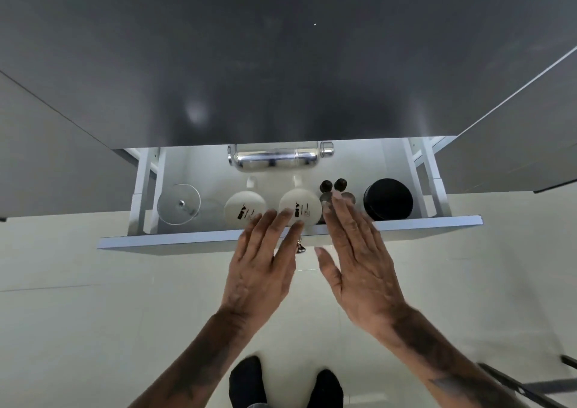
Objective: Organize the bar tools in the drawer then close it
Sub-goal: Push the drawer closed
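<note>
The white drawer (193,239) stands pulled out under a dark counter. Inside lie a chrome cocktail shaker (274,157) at the back, a clear stemmed glass (178,204) at the left, two cream bottles (244,209) (298,205) with black print, two small black stoppers (333,185), a steel jigger (327,199) and a round black tin (388,199) at the right. My left hand (261,267) and my right hand (359,251) are flat, fingers spread, over the drawer's front edge. Neither holds anything. A small metal knob (300,247) shows between them.
The dark countertop (281,64) overhangs the drawer's back. Grey cabinet fronts (46,157) flank it on both sides. Pale floor tiles (93,329) lie below, with my two black-socked feet (246,379) near the bottom edge. A dark bar (515,385) lies at the lower right.
</note>
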### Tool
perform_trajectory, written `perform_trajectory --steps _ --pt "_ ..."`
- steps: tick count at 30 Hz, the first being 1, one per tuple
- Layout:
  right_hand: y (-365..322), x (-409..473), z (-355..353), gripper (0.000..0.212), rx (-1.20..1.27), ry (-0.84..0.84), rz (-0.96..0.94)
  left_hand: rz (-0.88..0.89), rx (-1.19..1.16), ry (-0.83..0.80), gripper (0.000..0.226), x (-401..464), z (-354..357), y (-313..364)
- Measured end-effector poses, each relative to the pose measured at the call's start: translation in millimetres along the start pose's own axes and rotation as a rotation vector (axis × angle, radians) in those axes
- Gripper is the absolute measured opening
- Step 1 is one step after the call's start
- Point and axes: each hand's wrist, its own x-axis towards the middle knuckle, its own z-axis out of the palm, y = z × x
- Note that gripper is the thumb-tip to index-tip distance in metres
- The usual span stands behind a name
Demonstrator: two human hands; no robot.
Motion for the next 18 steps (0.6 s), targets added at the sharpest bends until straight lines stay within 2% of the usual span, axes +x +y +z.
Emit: perform_trajectory --steps 5,11,14,18 --pt "-8.8 -14.2 20.1 0.068 -0.043 -0.099 0.062 -0.190 -0.020 -0.219 0.081 -15.2 0.9 21.2" --pt "-2.6 17.1 29.6 0.071 -0.060 -0.094 0.085 -0.261 0.023 -0.325 0.089 15.7 11.3 15.2" --pt "-2.1 41.0 30.4 0.076 -0.083 -0.108 0.124 -0.295 0.048 -0.305 0.088 37.9 12.4 8.9" --pt "-17.8 60.3 32.7 0.075 -0.032 -0.094 0.272 -0.267 -0.005 -0.212 0.068 44.6 19.9 6.2"
